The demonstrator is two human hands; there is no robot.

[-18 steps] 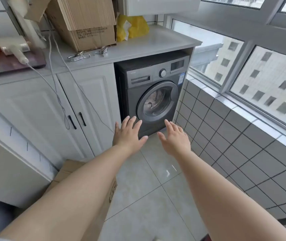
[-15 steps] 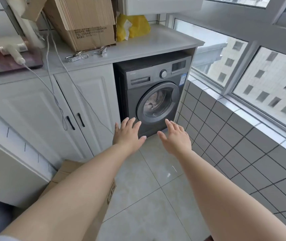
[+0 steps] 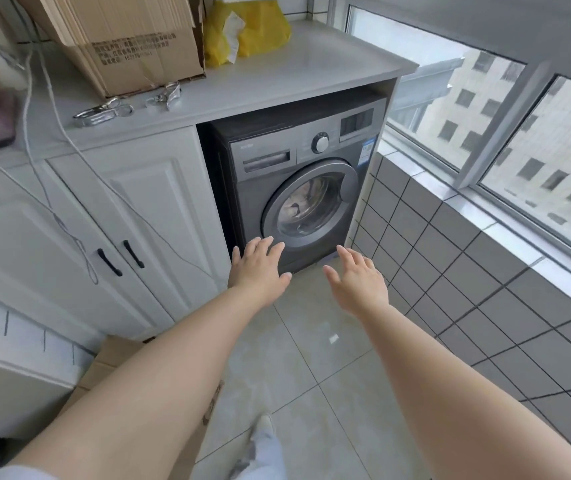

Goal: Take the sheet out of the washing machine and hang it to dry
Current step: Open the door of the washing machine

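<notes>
Before the closed washing machine [image 3: 298, 188], the left hand [image 3: 258, 266] and right hand [image 3: 358, 282] are hovering, fingers spread, holding nothing.

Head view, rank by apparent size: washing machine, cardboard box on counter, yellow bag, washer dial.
1. washing machine
2. cardboard box, cropped by the frame, so its rank against the washer is unsure
3. yellow bag
4. dial

1 washing machine [image 3: 298, 188], 2 hands, 2 clips.
</notes>
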